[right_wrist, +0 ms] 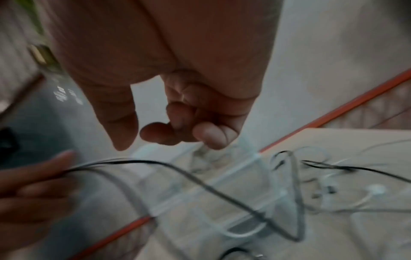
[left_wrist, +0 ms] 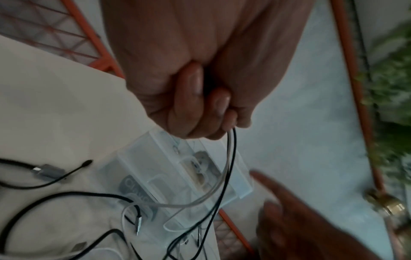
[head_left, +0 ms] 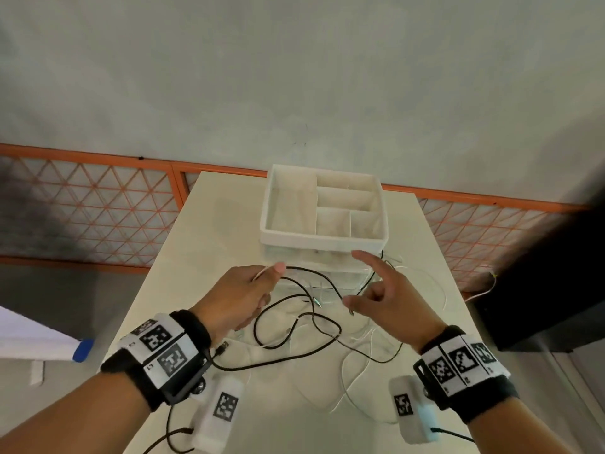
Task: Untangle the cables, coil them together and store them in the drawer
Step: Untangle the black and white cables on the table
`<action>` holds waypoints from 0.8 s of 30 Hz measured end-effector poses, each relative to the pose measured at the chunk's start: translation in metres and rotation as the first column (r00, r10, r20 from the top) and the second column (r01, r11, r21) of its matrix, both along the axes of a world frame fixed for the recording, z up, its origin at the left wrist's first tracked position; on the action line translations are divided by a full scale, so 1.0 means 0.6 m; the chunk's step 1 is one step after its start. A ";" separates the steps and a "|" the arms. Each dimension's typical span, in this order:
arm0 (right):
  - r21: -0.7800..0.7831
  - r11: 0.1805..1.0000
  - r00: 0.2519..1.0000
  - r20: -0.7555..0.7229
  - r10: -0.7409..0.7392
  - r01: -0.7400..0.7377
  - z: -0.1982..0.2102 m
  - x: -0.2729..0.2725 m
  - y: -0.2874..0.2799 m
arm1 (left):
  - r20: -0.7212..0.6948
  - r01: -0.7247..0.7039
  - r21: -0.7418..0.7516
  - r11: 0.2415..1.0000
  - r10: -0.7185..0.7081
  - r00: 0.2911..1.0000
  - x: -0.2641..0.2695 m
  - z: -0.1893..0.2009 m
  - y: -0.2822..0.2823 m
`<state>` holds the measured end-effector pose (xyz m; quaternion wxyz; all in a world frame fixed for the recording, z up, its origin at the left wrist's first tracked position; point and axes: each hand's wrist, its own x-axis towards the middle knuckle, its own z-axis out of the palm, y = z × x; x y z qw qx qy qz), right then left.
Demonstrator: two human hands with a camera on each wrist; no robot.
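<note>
A: What's the setting?

B: A pale cream bench [head_left: 229,224] runs away from the person, standing on a grey-green concrete floor [head_left: 294,77]. An orange rail with triangular mesh [head_left: 98,204] runs across behind it. A dark block [head_left: 540,290] sits at the right edge of the head view, and the left wrist view shows blurred green foliage [left_wrist: 391,79].

A: Containers?

B: A white organiser tray [head_left: 324,235] sits on top of a clear plastic drawer unit [head_left: 327,273] near the far end of the bench. The tray has five compartments, and I see nothing in them. Through the clear drawer front, the left wrist view shows some pale items, too blurred to name.

A: And the cables?

B: A black cable [head_left: 314,309] and a white cable [head_left: 360,365] lie looped and crossed over each other on the bench in front of the drawer unit. A USB plug [head_left: 223,348] lies just beside the left wrist.

A: The hands?

B: The left hand [head_left: 242,296] has a closed grip, fingers curled round a strand of the black cable and a clear-white one, lifting them off the bench. The right hand [head_left: 389,299] holds nothing: forefinger stretched towards the drawer unit, thumb out, the other fingers loosely bent.
</note>
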<state>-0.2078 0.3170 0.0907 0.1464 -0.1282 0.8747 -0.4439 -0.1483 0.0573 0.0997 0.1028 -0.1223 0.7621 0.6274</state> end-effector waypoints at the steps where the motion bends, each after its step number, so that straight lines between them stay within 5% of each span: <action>1: -0.037 0.998 0.998 0.002 0.056 -0.056 0.011 0.013 -0.026 | -0.010 0.069 -0.054 0.996 -0.070 0.998 0.000 0.004 0.012; 5: 0.104 0.985 0.989 0.055 0.136 -0.141 -0.040 0.041 -0.084 | -0.079 0.210 -0.131 0.969 -0.221 0.972 0.003 0.031 0.052; 9: 0.310 0.950 0.935 0.348 -0.074 -0.040 -0.102 0.012 -0.022 | -0.155 0.157 -0.124 0.980 -0.176 0.972 0.007 0.046 0.021; 11: 0.335 0.927 0.932 0.251 -0.260 0.169 -0.096 -0.022 0.023 | -0.154 0.167 -0.190 0.967 -0.198 0.968 0.009 0.034 -0.010; 13: 0.259 0.876 0.910 -0.038 -0.412 0.407 -0.063 -0.047 0.047 | -0.087 0.245 -0.331 0.911 -0.288 0.954 0.015 0.012 -0.032; 16: 0.041 0.870 0.824 -0.346 -0.449 0.492 -0.010 -0.055 0.040 | 0.054 0.334 -0.464 0.821 -0.351 0.935 0.030 -0.029 -0.037; 18: 0.045 0.898 0.857 -0.325 -0.400 0.437 -0.010 -0.048 0.028 | 0.101 0.328 -0.505 0.798 -0.323 0.941 0.040 -0.050 -0.032; 21: 0.251 0.910 0.943 -0.124 -0.309 0.331 -0.062 -0.033 0.022 | 0.112 0.296 -0.602 0.742 -0.288 0.951 0.049 -0.068 -0.030; 24: 0.304 0.908 0.955 -0.025 -0.296 0.290 -0.109 0.005 0.004 | 0.064 0.159 -0.600 0.784 -0.151 0.986 0.050 -0.080 -0.037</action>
